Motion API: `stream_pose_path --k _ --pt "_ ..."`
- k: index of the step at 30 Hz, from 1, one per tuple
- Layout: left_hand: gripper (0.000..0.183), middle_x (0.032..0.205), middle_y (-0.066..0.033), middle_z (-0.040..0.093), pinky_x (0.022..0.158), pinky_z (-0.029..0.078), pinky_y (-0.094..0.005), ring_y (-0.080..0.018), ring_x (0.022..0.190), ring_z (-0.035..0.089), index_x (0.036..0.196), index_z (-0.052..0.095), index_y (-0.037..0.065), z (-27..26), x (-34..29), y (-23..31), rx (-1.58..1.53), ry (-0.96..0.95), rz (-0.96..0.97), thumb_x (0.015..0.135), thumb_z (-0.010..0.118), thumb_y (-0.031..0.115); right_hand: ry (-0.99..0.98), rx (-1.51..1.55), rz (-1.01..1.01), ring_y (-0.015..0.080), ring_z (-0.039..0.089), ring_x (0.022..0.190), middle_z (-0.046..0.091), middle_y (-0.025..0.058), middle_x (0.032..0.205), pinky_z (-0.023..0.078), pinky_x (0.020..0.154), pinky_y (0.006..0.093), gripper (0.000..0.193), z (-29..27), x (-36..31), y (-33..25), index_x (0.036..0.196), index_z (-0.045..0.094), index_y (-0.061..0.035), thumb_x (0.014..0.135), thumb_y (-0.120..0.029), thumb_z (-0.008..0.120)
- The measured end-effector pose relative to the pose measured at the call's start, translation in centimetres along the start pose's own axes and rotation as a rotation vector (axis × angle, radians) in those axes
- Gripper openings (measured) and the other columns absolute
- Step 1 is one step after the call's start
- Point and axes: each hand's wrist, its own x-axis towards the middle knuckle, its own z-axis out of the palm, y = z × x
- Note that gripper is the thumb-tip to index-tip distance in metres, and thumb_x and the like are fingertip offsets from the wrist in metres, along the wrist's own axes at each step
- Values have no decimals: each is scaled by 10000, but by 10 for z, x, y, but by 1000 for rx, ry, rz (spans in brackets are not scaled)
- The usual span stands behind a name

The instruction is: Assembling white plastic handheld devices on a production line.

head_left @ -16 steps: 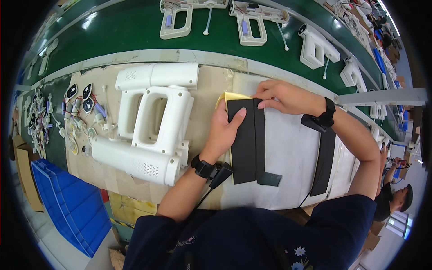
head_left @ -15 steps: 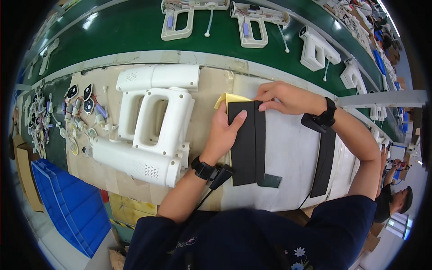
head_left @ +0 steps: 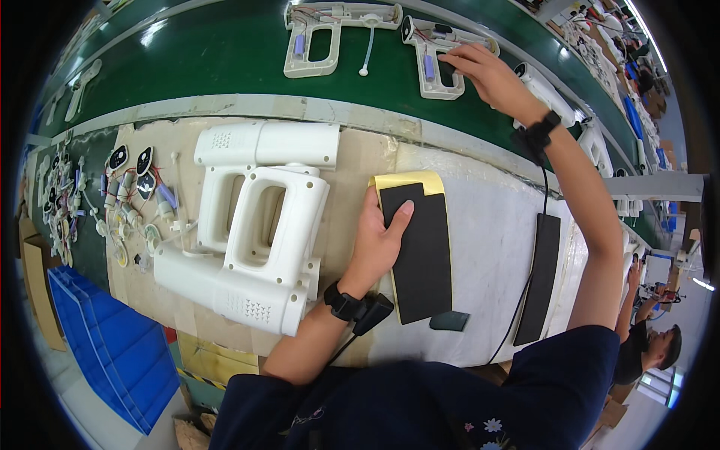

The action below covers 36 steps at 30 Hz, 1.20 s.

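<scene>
Black foam sheet (head_left: 421,262) on yellow backing paper (head_left: 409,181), directly right of the left hand (head_left: 381,238). Left to right: well left of that hand, a brown cardboard carton (head_left: 39,289), contents hidden, then a blue bin (head_left: 112,349), contents also impossible to tell. Nearer, wired small parts (head_left: 127,196), with pale marks on dark ovals (head_left: 118,157), too small to read. Just left of the hand, stacked white housings (head_left: 289,225) with triangle-shaped perforations. Left hand itself: thumb pressed on top, fingers behind, pinching the sheet's left edge. Above, at the right hand's (head_left: 491,75) fingertips, an open white casing (head_left: 444,93) containing wires and a purple cylinder (head_left: 429,67). Right hand: fingers stretched forward; cannot tell whether pinching anything. Below it, a dark shirt (head_left: 420,405) with flower motifs, and farther right, a black strip (head_left: 538,281).
</scene>
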Motion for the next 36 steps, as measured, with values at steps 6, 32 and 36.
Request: stream_pose_path --k 6,32,36 --pt "296 1096 -114 605 849 497 -284 -141 984 585 1197 426 -13 2 1 1 -2 -6 -25 945 569 49 -51 -270 -164 244 518 1108 602 6 1219 445 982 349 540 15 13 31 1232 616 -136 744 87 554" --pt "393 1102 -129 612 880 475 -310 -180 997 588 1253 408 -21 -3 -2 -5 269 28 97 940 596 122 -544 295 -157 424 601 1038 606 281 1079 504 855 455 723 64 178 -196 1137 532 71 742 -490 760" --pt "356 1088 -100 612 839 495 -291 -151 962 592 1244 422 -1 2 -3 1 199 8 22 953 585 123 -587 253 -119 418 608 1039 601 266 1133 515 846 452 804 67 175 -189 1189 500 72 662 -442 824"
